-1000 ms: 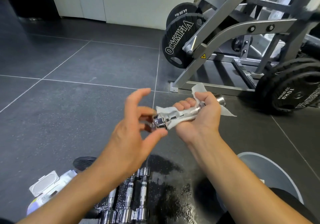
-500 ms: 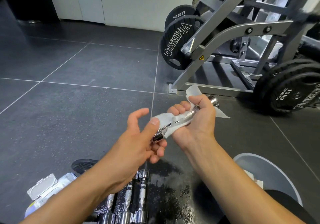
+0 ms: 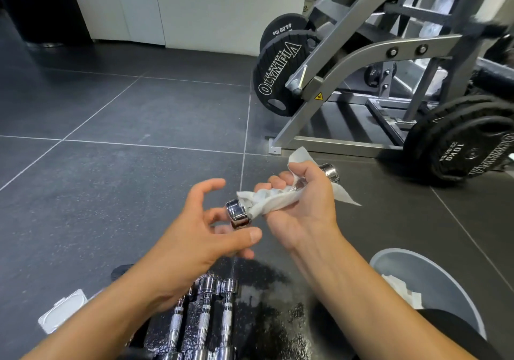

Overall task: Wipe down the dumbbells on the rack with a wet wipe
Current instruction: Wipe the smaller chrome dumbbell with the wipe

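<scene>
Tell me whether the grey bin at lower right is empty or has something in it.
Not empty. Crumpled white sheets, probably used wipes, lie inside the grey bin against its near right wall.

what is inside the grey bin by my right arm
The grey bin holds crumpled white wipes. Its lower part is hidden behind the right forearm and a dark knee, so anything else there cannot be seen.

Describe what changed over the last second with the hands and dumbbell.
The left hand, whose thumb pressed the dumbbell at its near end half a second ago, has spread open around that end; contact unclear. The right hand still grips the wet wipe round the handle.
</scene>
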Demonstrator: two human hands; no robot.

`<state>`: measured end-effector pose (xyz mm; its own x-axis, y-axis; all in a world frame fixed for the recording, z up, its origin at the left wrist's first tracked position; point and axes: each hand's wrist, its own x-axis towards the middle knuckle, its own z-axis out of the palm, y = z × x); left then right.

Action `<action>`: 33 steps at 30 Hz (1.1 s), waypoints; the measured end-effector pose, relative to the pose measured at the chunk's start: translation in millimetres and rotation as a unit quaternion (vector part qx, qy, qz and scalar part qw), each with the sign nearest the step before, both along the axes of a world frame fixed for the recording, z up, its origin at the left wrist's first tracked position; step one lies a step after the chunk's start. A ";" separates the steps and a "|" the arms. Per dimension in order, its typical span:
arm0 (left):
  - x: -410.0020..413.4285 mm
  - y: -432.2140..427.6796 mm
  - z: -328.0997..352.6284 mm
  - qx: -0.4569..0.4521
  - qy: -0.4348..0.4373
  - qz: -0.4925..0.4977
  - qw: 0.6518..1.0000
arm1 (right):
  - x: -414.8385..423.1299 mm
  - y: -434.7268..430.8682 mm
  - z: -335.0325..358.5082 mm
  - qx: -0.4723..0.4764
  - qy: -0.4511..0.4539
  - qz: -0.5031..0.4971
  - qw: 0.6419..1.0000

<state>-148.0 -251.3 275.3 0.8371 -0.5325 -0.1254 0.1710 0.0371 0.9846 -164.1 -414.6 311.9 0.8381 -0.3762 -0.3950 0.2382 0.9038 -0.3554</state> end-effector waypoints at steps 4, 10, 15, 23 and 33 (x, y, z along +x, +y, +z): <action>-6.8 -5.5 15.8 -0.087 0.173 -0.053 0.980 | -1.6 -8.0 5.4 0.014 -0.015 0.002 1.000; -6.4 -8.7 12.3 -0.101 0.183 -0.028 0.978 | -3.5 -8.6 -0.2 0.028 -0.007 0.010 1.000; -2.5 -9.4 -0.8 0.054 -0.116 0.012 0.992 | -5.4 -6.6 4.1 0.017 -0.005 0.010 1.000; -5.8 11.5 3.6 0.197 -0.486 0.017 0.851 | -7.9 -1.8 4.4 0.008 -0.008 0.015 1.000; -3.0 5.0 -4.3 0.081 -0.242 0.023 0.967 | -12.0 15.6 -9.9 -0.036 -0.058 0.127 0.990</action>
<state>-150.9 -246.3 271.1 0.8410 -0.4992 0.2087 -0.3093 -0.1271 0.9424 -176.1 -399.0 302.0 0.9469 -0.1722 -0.2714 0.0501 0.9131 -0.4046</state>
